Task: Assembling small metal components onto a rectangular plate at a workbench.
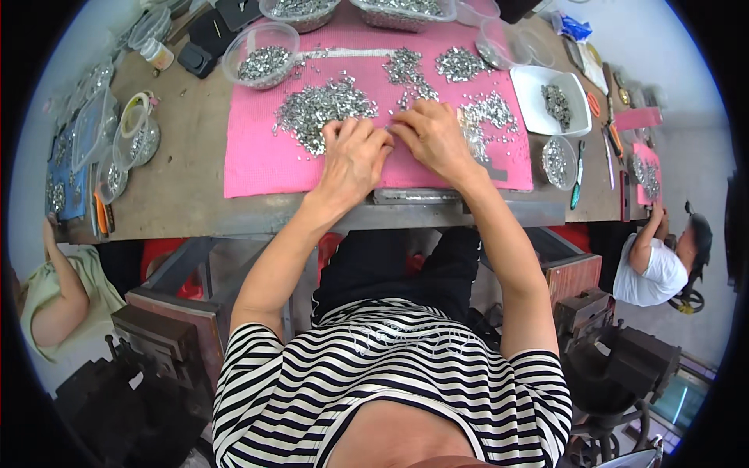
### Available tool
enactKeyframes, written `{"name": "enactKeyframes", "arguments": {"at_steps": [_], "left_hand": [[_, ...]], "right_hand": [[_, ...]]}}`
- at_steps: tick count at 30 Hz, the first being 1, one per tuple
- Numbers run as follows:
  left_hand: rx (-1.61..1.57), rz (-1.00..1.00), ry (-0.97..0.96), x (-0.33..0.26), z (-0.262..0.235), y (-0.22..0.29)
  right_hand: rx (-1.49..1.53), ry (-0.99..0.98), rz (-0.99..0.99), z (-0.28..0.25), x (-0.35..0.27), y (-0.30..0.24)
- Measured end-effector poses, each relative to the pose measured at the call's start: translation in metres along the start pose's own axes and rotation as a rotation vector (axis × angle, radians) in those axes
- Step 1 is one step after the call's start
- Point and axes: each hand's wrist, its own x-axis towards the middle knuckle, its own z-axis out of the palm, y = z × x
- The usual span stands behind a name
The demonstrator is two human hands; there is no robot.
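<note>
My left hand [353, 156] and my right hand [434, 137] meet over the pink mat [261, 168], fingertips bent and pinched close together. Whatever lies between them is too small to make out. Just beyond my left hand spreads a large heap of small silvery metal pieces [324, 108]. A smaller scatter of the same pieces [491, 113] lies to the right of my right hand. Farther back are two more piles of metal pieces [460, 64], one reaching down toward my right fingers. A flat metal block [417, 196] sits at the table's front edge below my wrists.
A round clear tub [261, 35] of pieces stands back left, with more tubs behind. At right are a white square tray [527, 82], a clear cup [559, 181] and a green-handled tool [578, 175]. Other people [654, 261] work at both sides; vises [156, 335] flank my legs.
</note>
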Motion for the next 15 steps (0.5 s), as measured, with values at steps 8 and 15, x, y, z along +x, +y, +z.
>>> {"name": "enactKeyframes", "arguments": {"at_steps": [8, 15], "left_hand": [[-0.061, -0.045, -0.047, -0.002, -0.013, 0.001], [-0.002, 0.096, -0.041, 0.005, -0.015, -0.002]], "right_hand": [[-0.009, -0.094, 0.027, 0.003, 0.005, -0.015], [-0.194, -0.218, 0.083, -0.053, -0.019, -0.018]]}}
